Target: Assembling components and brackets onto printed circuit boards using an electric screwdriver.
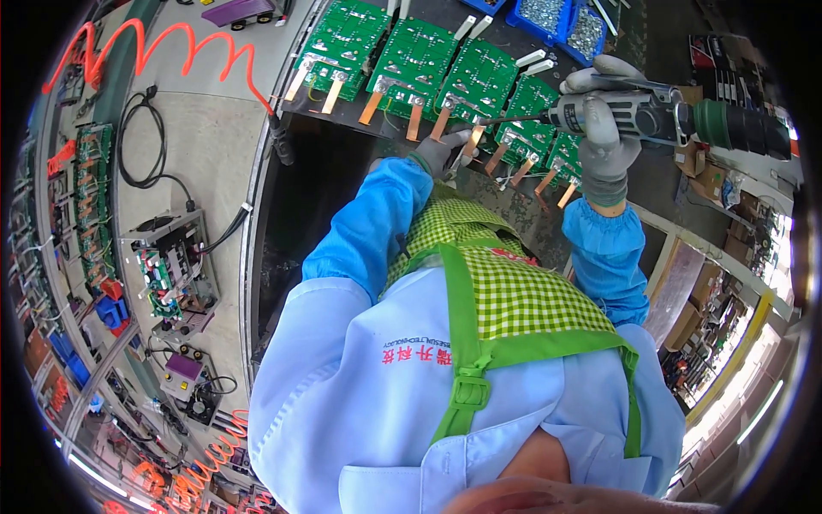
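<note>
Several green circuit boards (416, 58) lie in a row on the dark bench, with flat copper strips (372, 108) sticking out from their near edges. My left hand (440, 154), in a grey glove, is closed at the near edge of the row, its fingertips on one copper strip (472, 142). In a pale glove, my right hand (610, 141) is wrapped round a grey power screwdriver (621, 113) with a green and black rear end. The tool lies nearly level, and its long thin bit (516, 118) points left to the upper end of that strip.
Blue bins (548, 19) of small metal parts stand at the bench's far side. An orange coiled hose (163, 38) hangs at upper left. Left of the bench sit an open metal-cased unit (171, 265) and a black cable (141, 137). Cardboard boxes (709, 182) stand at right.
</note>
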Demonstrator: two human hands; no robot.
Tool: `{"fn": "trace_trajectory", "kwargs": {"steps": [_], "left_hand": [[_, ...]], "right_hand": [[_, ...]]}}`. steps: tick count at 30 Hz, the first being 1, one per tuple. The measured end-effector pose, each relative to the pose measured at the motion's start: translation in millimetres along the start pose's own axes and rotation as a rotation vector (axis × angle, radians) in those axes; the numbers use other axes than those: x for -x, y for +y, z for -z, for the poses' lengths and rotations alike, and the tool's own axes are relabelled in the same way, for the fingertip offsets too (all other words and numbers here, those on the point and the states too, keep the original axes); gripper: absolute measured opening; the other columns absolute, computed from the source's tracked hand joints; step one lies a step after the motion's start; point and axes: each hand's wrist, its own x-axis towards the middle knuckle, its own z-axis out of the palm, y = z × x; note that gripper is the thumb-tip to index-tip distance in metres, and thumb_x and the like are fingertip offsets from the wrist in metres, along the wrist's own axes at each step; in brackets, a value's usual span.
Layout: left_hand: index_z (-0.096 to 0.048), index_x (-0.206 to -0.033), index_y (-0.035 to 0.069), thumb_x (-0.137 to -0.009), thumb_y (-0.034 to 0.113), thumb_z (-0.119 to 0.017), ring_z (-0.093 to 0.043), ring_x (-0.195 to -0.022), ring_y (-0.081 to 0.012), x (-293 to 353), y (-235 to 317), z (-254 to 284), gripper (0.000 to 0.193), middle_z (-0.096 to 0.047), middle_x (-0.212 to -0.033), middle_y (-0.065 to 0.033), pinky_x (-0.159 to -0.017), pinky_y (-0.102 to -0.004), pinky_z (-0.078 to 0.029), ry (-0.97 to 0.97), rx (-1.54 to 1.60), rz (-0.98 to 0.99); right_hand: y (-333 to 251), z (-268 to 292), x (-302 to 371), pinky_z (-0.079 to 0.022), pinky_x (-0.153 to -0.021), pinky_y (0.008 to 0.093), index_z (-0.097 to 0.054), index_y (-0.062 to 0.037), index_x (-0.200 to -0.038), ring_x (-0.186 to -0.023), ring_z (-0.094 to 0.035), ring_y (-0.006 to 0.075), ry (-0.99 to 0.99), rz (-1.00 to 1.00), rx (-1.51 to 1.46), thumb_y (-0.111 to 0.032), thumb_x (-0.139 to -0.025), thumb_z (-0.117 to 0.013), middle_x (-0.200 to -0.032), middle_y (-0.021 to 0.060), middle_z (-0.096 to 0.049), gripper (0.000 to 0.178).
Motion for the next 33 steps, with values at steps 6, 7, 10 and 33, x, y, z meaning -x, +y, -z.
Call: {"fn": "trace_trajectory", "kwargs": {"steps": [6,7,10,33], "left_hand": [[-0.061,-0.105,0.005,-0.082,0.014,-0.063,-0.063,-0.073,-0.0156,-1.3,-9.7,-0.7,0.025,-0.064,-0.089,-0.0078,-0.054,-0.0267,-0.051,0.101,0.119,-0.068],[-0.062,-0.104,0.005,-0.082,0.014,-0.063,-0.063,-0.073,-0.0160,1.1,-11.6,-1.1,0.024,-0.064,-0.089,-0.0082,-0.055,-0.0270,-0.051,0.165,0.136,-0.094],[-0.060,-0.107,0.005,-0.083,0.015,-0.062,-0.063,-0.074,-0.0171,-3.0,-2.0,1.8,0.027,-0.064,-0.089,-0.0097,-0.055,-0.0273,-0.051,0.077,0.118,0.023],[-0.055,-0.107,0.012,-0.085,0.035,-0.060,-0.055,-0.055,-0.0104,5.0,-13.6,-14.7,0.033,-0.062,-0.083,-0.0097,-0.040,-0.0217,-0.042,-0.068,0.195,-0.054]], "right_hand": [[-0.1,0.5,-3.1,-0.049,-0.069,0.0315,-0.046,0.0058,-0.114,-0.078,-0.059,0.0199,-0.045,0.052,-0.043,-0.013,-0.074,-0.057,-0.088,0.0126,-0.061,0.045],[-3.4,-0.9,0.2,-0.049,-0.070,0.0317,-0.046,0.0056,-0.114,-0.078,-0.059,0.0198,-0.023,0.028,-0.037,-0.013,-0.074,-0.056,-0.088,0.0123,-0.061,0.045],[1.9,3.9,0.7,-0.049,-0.071,0.0323,-0.046,0.0054,-0.113,-0.078,-0.059,0.0196,-0.019,0.079,-0.004,-0.012,-0.075,-0.056,-0.088,0.0122,-0.061,0.044],[0.4,-0.9,4.8,-0.050,-0.071,0.0323,-0.046,0.0036,-0.114,-0.078,-0.058,0.0191,-0.002,0.065,-0.011,-0.016,-0.076,-0.058,-0.088,0.0119,-0.061,0.045]]}}
